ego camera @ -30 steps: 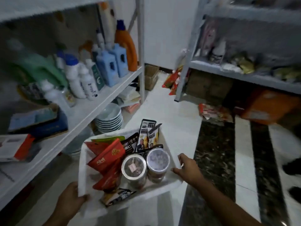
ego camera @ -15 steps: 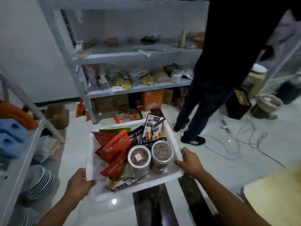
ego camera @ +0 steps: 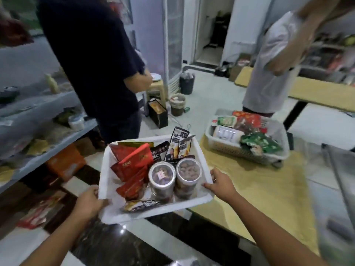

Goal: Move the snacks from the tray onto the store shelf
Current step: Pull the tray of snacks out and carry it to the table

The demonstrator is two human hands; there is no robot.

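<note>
The left hand [ego camera: 89, 201] and right hand [ego camera: 221, 182] each gripped a side rim of the tray [ego camera: 105, 177], held off the floor with the snacks [ego camera: 134, 160] loose inside, so a tilt might have spilled the jars [ego camera: 162, 174], or it might have bumped the person [ego camera: 92, 54] by the store shelf [ego camera: 38, 106].

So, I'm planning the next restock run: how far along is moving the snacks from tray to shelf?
Done: nothing that shows; the tray holds red packets, two round tins and dark sachets. In hand: the left hand and right hand grip the tray's sides, carrying it near the shelf. Left: every snack has yet to go onto the shelf.
</note>
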